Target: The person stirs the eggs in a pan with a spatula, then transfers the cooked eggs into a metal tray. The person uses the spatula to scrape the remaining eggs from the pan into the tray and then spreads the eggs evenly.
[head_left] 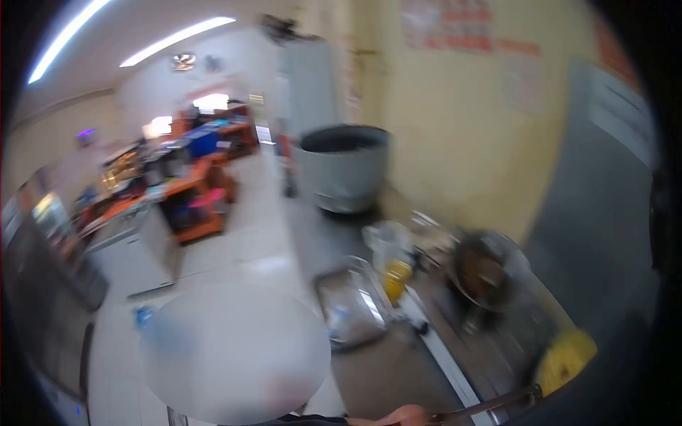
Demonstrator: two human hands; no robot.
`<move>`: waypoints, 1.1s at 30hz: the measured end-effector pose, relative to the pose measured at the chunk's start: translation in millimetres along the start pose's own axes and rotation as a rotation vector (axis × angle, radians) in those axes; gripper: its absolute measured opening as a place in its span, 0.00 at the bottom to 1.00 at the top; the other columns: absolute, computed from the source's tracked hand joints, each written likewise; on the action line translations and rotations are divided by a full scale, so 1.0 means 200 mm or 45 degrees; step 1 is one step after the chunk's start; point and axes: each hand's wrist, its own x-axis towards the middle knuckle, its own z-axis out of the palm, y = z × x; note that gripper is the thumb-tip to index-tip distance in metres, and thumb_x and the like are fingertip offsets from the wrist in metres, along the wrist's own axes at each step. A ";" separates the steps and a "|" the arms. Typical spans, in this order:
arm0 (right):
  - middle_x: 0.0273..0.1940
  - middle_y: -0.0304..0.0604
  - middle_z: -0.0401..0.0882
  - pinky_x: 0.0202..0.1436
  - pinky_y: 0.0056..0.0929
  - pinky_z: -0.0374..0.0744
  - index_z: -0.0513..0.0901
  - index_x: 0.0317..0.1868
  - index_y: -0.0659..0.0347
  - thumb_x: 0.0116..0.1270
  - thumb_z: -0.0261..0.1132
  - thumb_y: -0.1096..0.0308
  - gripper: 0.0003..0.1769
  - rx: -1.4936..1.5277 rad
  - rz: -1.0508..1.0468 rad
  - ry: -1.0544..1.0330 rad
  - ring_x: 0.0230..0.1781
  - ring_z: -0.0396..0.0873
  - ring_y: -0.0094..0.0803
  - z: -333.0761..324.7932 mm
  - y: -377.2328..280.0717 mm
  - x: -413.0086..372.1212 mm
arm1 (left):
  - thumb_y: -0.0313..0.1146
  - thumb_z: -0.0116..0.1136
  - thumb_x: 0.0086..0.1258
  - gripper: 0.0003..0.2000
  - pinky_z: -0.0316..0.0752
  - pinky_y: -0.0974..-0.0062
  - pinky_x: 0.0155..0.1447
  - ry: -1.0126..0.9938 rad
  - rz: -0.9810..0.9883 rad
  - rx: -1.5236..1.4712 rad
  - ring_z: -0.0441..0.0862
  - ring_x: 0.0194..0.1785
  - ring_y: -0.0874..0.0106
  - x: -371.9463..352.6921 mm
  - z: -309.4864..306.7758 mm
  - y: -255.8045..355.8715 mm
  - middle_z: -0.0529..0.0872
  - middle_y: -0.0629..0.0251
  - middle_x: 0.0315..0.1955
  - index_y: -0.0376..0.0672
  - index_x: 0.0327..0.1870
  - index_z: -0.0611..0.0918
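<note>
At the bottom edge, my right hand (406,415) shows only in part, closed around a thin dark handle (476,408). That handle runs right toward a yellow rounded thing (568,361) with brown specks; motion smears it, and I cannot make out its kind or whether it is joined to the handle. A pale, smeared oval (234,348) covers the lower left, with a faint pinkish patch low in it. That patch may be my left hand, but no fingers can be made out. A bit of blue (144,317) sticks out at the oval's left side.
Along the wall, a counter (391,376) bears a large metal pot (344,170), a rectangular metal tray (352,305), a clear jug (389,241), a yellow container (396,279) and a pan (483,273) with brown contents. Orange shelving (202,192) and a white chest (135,248) stand left across the tiled floor.
</note>
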 end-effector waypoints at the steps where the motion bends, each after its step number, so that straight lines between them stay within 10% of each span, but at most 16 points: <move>1: 0.28 0.43 0.80 0.31 0.32 0.76 0.82 0.33 0.57 0.59 0.54 0.60 0.13 -0.085 -0.048 -0.014 0.29 0.80 0.35 0.06 0.00 0.03 | 0.53 0.33 0.69 0.20 0.57 0.81 0.15 -0.045 -0.038 -0.013 0.60 0.12 0.80 0.01 0.01 -0.01 0.66 0.74 0.13 0.48 0.24 0.68; 9: 0.30 0.51 0.80 0.33 0.38 0.78 0.82 0.31 0.64 0.57 0.54 0.66 0.12 0.198 0.247 -0.173 0.30 0.80 0.45 0.22 0.26 0.41 | 0.56 0.30 0.69 0.24 0.58 0.79 0.15 -0.060 -0.168 -0.042 0.60 0.10 0.78 -0.09 0.27 0.15 0.65 0.71 0.11 0.46 0.21 0.67; 13: 0.35 0.48 0.80 0.42 0.40 0.75 0.82 0.35 0.56 0.60 0.54 0.55 0.16 0.665 0.415 -0.434 0.37 0.78 0.44 0.37 0.51 0.52 | 0.52 0.29 0.71 0.17 0.57 0.81 0.20 -0.226 -0.183 -0.165 0.59 0.14 0.81 -0.13 0.26 0.18 0.65 0.74 0.17 0.49 0.38 0.65; 19: 0.33 0.51 0.80 0.35 0.41 0.77 0.81 0.35 0.60 0.61 0.54 0.59 0.14 0.428 0.470 -0.002 0.32 0.80 0.44 0.33 0.38 0.40 | 0.53 0.26 0.71 0.18 0.56 0.82 0.22 -0.283 -0.249 -0.144 0.57 0.15 0.82 -0.12 0.21 0.23 0.63 0.75 0.17 0.49 0.35 0.64; 27: 0.28 0.42 0.79 0.29 0.35 0.77 0.82 0.35 0.45 0.60 0.56 0.55 0.10 0.218 0.163 -0.178 0.30 0.80 0.37 -0.03 0.29 0.03 | 0.56 0.24 0.70 0.21 0.56 0.81 0.22 -0.317 -0.257 -0.118 0.58 0.15 0.81 -0.14 0.25 0.26 0.62 0.75 0.17 0.48 0.32 0.63; 33: 0.25 0.45 0.80 0.29 0.33 0.78 0.83 0.27 0.56 0.52 0.58 0.69 0.06 0.032 -0.155 -0.131 0.27 0.81 0.38 -0.15 0.09 0.02 | 0.54 0.25 0.71 0.16 0.60 0.81 0.20 -0.384 -0.279 -0.114 0.59 0.14 0.81 -0.10 0.21 0.23 0.65 0.73 0.18 0.53 0.39 0.60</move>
